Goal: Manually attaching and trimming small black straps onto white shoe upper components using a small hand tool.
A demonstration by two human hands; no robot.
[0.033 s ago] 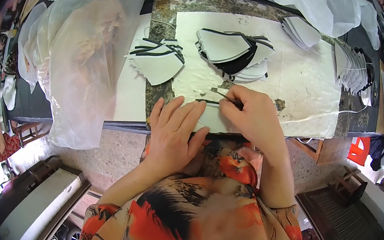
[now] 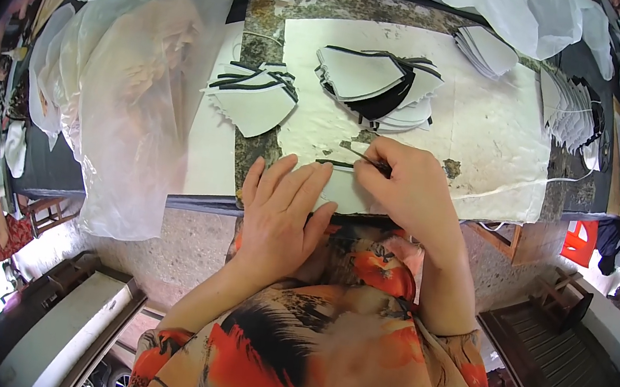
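Observation:
My left hand (image 2: 280,209) lies flat with fingers spread on a white cut piece (image 2: 343,192) at the near edge of the stone table (image 2: 265,31). My right hand (image 2: 405,186) pinches a thin stick-like tool (image 2: 366,156), whose tip points left toward the black strip (image 2: 336,164) along the piece's upper edge. Just beyond my hands sit two piles of white fan-shaped pieces with black edging, a larger pile (image 2: 375,85) and a smaller pile (image 2: 254,96) to its left.
A stained white paper sheet (image 2: 488,146) covers the worktop. More stacks of white pieces lie at the far right (image 2: 486,48) and along the right edge (image 2: 572,107). A large clear plastic bag (image 2: 133,108) hangs over the left side. A red box (image 2: 579,241) stands below right.

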